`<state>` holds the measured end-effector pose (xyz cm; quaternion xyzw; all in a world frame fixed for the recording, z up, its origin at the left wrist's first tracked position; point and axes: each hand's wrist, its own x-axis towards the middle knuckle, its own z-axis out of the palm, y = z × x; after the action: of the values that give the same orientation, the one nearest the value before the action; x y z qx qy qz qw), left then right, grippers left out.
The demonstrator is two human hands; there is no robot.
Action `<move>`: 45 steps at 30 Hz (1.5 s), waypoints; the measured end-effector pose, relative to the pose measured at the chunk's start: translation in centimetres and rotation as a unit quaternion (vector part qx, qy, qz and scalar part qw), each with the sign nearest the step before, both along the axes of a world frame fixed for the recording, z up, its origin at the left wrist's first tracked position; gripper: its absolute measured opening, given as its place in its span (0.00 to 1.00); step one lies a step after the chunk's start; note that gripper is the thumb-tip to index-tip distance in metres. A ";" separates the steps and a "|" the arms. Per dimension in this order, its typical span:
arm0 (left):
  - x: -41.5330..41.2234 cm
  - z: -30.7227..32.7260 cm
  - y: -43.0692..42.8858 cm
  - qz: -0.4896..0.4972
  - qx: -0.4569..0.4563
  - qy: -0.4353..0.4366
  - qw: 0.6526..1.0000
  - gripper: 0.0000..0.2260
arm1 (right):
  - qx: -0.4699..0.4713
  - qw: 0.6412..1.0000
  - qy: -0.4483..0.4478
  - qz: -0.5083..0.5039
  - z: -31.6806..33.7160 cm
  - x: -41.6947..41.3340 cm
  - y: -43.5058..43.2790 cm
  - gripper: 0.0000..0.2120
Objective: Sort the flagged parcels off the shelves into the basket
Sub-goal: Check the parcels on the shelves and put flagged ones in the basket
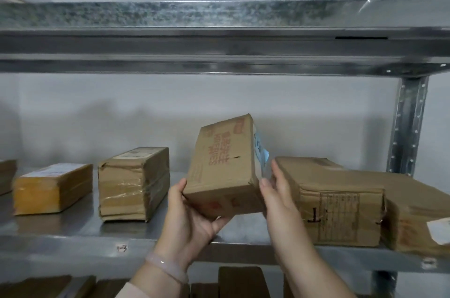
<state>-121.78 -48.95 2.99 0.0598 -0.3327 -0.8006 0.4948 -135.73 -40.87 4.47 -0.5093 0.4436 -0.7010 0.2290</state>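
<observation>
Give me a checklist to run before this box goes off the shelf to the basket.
1. Left grip: ok. The left hand curls round the box at its lower left corner.
2. Right support: ok. The right hand presses against its right side.
3. Box free of the shelf: ok, lifted and tilted.
4. Flag confirmed: cannot tell. The label on the right face is blurred.
5. Clearance from the neighbouring box: cannot tell. The right hand sits close beside it.
6. Basket ready: cannot tell, not in view.
</observation>
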 end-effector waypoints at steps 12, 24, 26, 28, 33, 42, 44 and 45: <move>3.8 0.6 2.9 0.327 -0.259 -0.305 0.856 0.21 | -0.079 0.985 0.139 -0.067 -1.2 2.8 1.7 0.31; 16.6 -1.7 8.3 0.258 -0.254 -0.314 0.878 0.36 | -0.111 0.980 0.166 -0.014 -3.6 14.8 6.7 0.24; 20.7 -3.0 9.4 0.259 -0.230 -0.317 0.883 0.35 | -0.110 0.981 0.161 0.003 -4.8 18.5 7.1 0.24; 25.4 -4.6 10.4 0.270 -0.197 -0.330 0.883 0.35 | -0.095 0.983 0.156 0.032 -6.3 22.7 7.3 0.27; 38.7 -9.5 12.9 0.286 -0.135 -0.354 0.880 0.36 | -0.041 0.980 0.167 0.105 -10.8 34.8 7.3 0.28; 58.2 -17.9 17.2 0.391 0.061 -0.380 0.836 0.32 | 0.054 0.933 0.222 0.278 -18.1 53.9 5.2 0.26; 61.3 -19.3 17.2 0.406 0.102 -0.384 0.823 0.31 | 0.074 0.918 0.236 0.310 -19.5 57.3 3.9 0.27; 62.8 -20.0 17.0 0.411 0.118 -0.385 0.818 0.29 | 0.086 0.909 0.243 0.326 -20.2 58.9 3.2 0.27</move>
<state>-58.94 -31.92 -16.96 0.5523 -0.3432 -0.4680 0.5985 -76.83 -37.65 -15.70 -0.7587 0.3533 -0.4007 0.3729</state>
